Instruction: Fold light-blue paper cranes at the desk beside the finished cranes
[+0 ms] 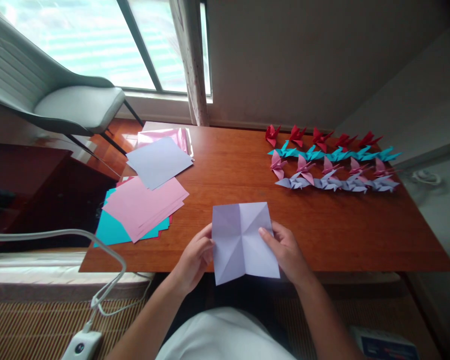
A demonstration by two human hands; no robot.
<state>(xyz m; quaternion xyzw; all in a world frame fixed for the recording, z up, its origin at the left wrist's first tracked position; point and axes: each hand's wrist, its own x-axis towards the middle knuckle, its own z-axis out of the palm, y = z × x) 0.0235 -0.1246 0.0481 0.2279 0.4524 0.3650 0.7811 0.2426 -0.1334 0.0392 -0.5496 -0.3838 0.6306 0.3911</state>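
At lower centre of the frame, the lavender paper sheet (243,242), light, floppy and easily crumpled, overhangs the tabletop's (228,170) near edge, the left hand (195,257) and right hand (287,252) each keeping a pinching grip on a side edge.

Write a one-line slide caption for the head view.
Left hand and right hand hold a creased lilac sheet; paper cranes line the table.

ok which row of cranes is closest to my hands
The lavender row, frontmost of four, nearest the right hand on the creased sheet; pink row, teal row and red row lie behind.
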